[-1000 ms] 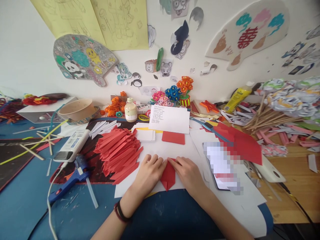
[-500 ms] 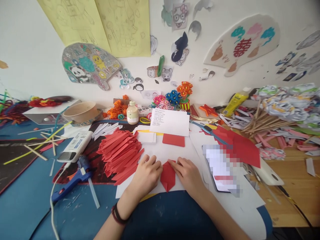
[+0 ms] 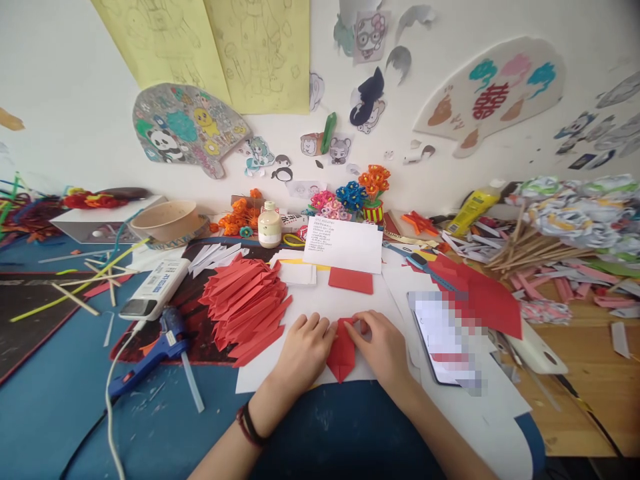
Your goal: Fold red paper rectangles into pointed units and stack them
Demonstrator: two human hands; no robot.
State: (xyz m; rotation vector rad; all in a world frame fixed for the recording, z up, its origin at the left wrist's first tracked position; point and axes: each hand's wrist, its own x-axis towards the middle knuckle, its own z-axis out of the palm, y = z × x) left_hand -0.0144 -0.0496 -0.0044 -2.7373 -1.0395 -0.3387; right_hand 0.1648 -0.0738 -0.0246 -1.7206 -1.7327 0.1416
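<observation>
A small piece of folded red paper (image 3: 343, 350) lies in front of me on white sheets, its lower end coming to a point with a crease up the middle. My left hand (image 3: 311, 341) is curled over its upper left edge, the thumb out of sight. At the upper right edge, my right hand (image 3: 383, 343) pinches the paper between thumb and forefinger. Left of the hands lies a large heap of folded red strips (image 3: 245, 303). Behind the paper are a flat red paper stack (image 3: 351, 280) and a white card with handwriting (image 3: 344, 245).
A phone (image 3: 437, 340) lies on the right, beside a red sheet (image 3: 483, 300). To the left are a blue glue gun (image 3: 155, 353), a white power bank (image 3: 156, 290) and its cable. A glue bottle (image 3: 270, 227) and paper flowers (image 3: 350, 197) stand along the wall.
My right hand has gone from lying along the paper's right edge to pinching its top. Along its upper edges the paper looks narrower. The whole view has shifted slightly.
</observation>
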